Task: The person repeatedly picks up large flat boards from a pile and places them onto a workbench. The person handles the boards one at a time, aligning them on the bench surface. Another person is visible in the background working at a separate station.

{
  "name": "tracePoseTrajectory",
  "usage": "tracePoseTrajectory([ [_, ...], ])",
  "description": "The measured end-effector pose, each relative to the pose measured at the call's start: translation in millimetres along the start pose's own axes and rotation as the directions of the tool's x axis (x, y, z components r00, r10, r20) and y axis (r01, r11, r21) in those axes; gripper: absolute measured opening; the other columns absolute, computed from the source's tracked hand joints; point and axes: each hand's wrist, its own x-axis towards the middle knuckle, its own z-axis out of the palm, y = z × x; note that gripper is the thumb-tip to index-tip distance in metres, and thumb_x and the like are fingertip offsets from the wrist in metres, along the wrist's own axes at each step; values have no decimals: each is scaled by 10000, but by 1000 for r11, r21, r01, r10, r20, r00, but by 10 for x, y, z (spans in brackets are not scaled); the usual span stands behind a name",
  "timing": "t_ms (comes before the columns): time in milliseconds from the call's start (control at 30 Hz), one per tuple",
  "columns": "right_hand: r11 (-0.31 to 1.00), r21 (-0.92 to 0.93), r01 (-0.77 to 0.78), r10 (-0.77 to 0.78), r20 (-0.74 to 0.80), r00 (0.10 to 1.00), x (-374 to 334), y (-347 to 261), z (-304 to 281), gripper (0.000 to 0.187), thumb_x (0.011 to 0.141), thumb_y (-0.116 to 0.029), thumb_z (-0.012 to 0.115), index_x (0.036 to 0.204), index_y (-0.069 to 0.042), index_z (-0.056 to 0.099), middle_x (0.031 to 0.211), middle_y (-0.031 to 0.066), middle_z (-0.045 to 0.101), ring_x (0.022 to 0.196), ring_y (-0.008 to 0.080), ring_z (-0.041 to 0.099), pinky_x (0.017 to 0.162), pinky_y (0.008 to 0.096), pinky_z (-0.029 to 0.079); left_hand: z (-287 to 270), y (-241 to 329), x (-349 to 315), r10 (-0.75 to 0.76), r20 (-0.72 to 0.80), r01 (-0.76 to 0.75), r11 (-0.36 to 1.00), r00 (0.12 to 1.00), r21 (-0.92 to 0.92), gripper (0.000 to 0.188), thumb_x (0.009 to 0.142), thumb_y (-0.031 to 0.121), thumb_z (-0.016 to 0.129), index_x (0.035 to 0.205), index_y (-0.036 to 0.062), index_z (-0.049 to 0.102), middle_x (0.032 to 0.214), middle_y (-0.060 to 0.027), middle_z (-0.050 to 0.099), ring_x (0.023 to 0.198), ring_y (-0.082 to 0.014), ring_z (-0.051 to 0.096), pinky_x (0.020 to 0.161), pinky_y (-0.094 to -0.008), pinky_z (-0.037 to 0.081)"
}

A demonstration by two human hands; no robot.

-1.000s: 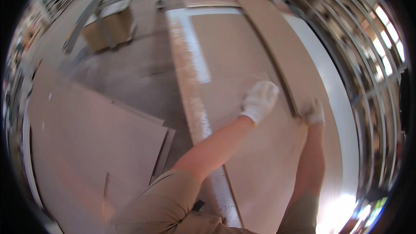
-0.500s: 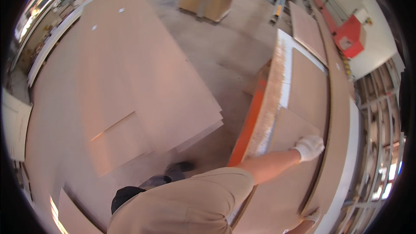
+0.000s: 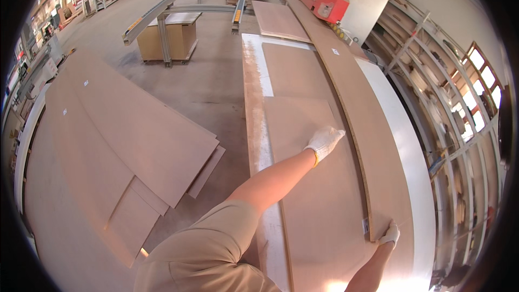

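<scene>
Cannot see the palm of the left hand (image 3: 324, 142), just left of the long board (image 3: 359, 113), nor tell the bend of its fingertips. At the long board's near end, cannot make out the underside of the right hand (image 3: 389, 235). Lose the right forearm (image 3: 372, 269) at the lower edge, below that end. Cannot read the label (image 3: 335, 52) on the long board's far part, nor the small sticker (image 3: 365, 225) by its near left edge. Left of the long board, lose the brown sheets (image 3: 70, 194) at the lower edge; right of it, lose the shelves (image 3: 459, 154) at the dark rim.
</scene>
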Motion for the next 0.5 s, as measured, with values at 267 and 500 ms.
tracePoseTrajectory([
  [267, 995, -33, 91, -92, -30, 995, -487, 80, -906, 425, 1013, -186, 658, 1380, 19, 590, 1170, 139, 695, 1011, 292, 697, 876, 448, 597, 580, 121, -465, -268, 274, 379, 747, 924, -547, 336, 1058, 339, 640, 1076, 4, 619, 925, -65, 564, 834, -161, 585, 850, -381, 624],
  [500, 994, -77, 77, -86, -131, 988, -814, 148, -1716, 347, 1031, -222, 640, 1321, -32, 613, 1199, 115, 675, 1053, 272, 668, 904, 451, 578, 927, 262, -700, -317, 317, 447, 675, 894, -587, 736, 1043, 396, 659, 1578, -45, 411, 1565, -297, 451, 1389, -393, 549, 1023, -449, 613],
])
